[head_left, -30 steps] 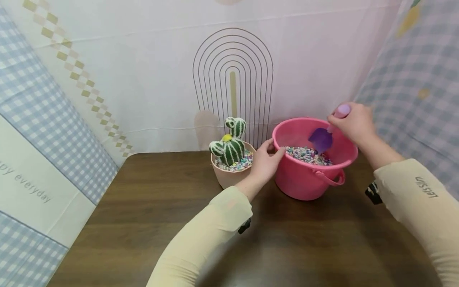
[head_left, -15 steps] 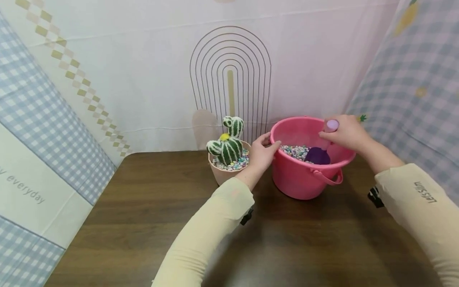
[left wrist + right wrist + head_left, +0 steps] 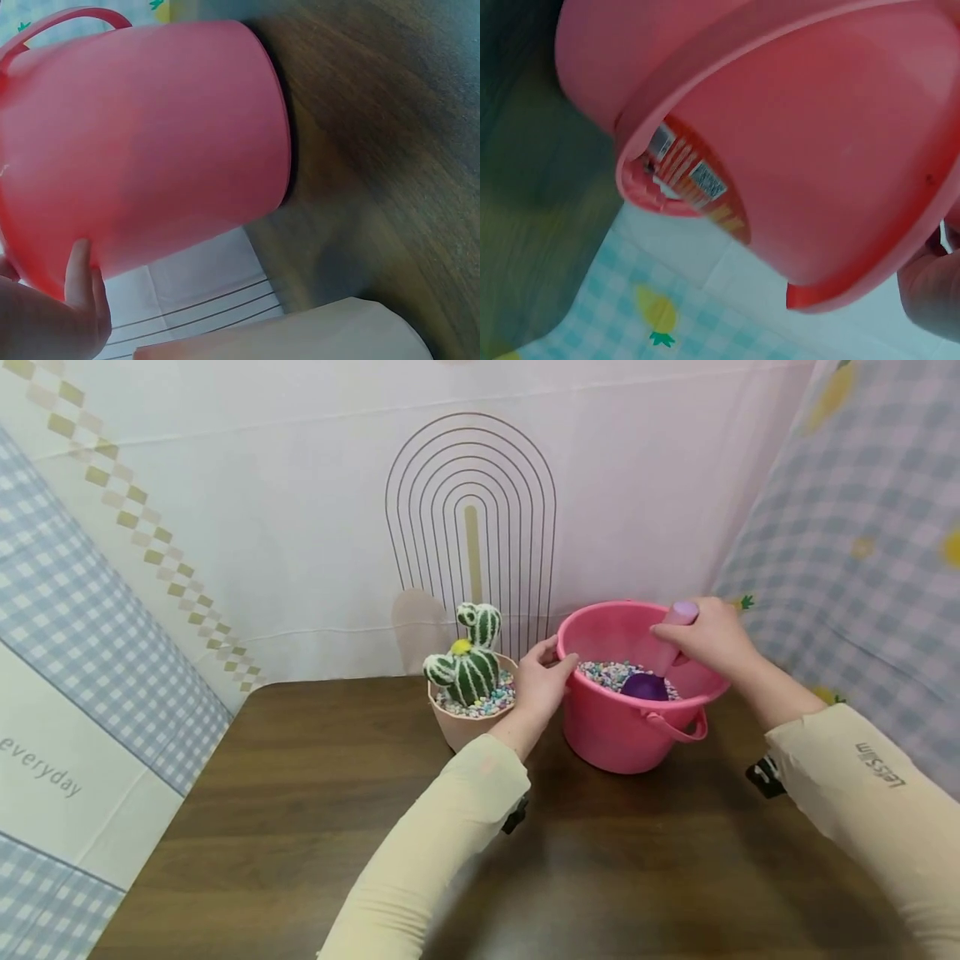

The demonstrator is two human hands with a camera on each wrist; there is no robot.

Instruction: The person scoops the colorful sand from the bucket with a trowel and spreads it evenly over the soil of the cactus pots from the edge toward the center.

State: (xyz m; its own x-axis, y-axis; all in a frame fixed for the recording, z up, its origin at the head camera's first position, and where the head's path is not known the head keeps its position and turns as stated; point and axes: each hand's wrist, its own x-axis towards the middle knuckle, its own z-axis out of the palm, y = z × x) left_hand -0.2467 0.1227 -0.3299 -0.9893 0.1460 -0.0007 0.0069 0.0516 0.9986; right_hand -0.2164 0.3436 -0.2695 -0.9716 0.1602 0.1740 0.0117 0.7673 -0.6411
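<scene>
A pink bucket (image 3: 618,739) with small multicoloured pebbles (image 3: 606,673) in it stands upright on the table. My left hand (image 3: 542,685) grips its left rim, the thumb on the near side; fingers (image 3: 78,279) lie against the wall in the left wrist view. Inside the bucket, my right hand (image 3: 716,633) holds a toy shovel by its light purple handle (image 3: 682,613). Its dark purple blade (image 3: 645,687) is partly sunk in the pebbles. Just left of my left hand stands a knitted cactus (image 3: 476,675) in a beige pot (image 3: 463,729) with similar pebbles.
The dark wooden table (image 3: 315,793) extends left and forward of the bucket. A patterned cloth wall (image 3: 315,552) closes the back, and a checked cloth (image 3: 817,560) hangs close to the right arm. The bucket's handle (image 3: 686,731) hangs down in front.
My right hand has lowered the shovel, bringing its blade down from above the pebbles into them and tilting the handle. My left hand keeps its grip on the rim. The view has shifted slightly.
</scene>
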